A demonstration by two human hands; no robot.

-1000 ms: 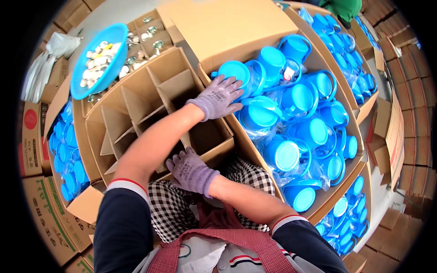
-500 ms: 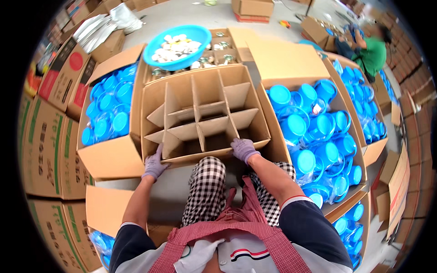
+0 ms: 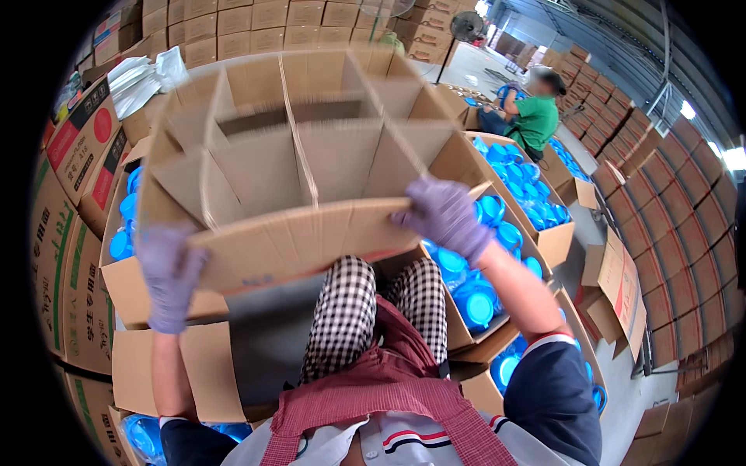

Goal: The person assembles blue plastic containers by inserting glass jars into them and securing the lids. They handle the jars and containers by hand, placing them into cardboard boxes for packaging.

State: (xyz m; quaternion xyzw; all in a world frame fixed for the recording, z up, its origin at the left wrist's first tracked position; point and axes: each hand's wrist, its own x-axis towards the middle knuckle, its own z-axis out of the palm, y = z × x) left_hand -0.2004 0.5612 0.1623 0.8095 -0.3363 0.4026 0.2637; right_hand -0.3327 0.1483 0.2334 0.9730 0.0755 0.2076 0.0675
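A cardboard box (image 3: 303,241) with crossed cardboard dividers (image 3: 342,155) is raised close in front of me, its open top tilted toward me. Its compartments look bare, though their bottoms are partly hidden. My left hand (image 3: 167,272), in a purple glove, grips the box's near left corner, slightly blurred. Gloved the same way, my right hand (image 3: 447,217) has its fingers hooked over the near right part of the rim. Right of the box, blue-lidded plastic jugs (image 3: 474,307) fill another carton, partly behind my right hand and forearm.
Blue jugs (image 3: 120,241) show in a carton at left, and more jugs (image 3: 517,182) beyond at right. A person in green (image 3: 536,120) sits at the far right near a standing fan (image 3: 466,27). Stacked cartons (image 3: 78,287) line the left side.
Both hands have lifted the divided box up from its place between the cartons. It now covers the blue basin and glass jars behind it. My view has tipped up and turned right.
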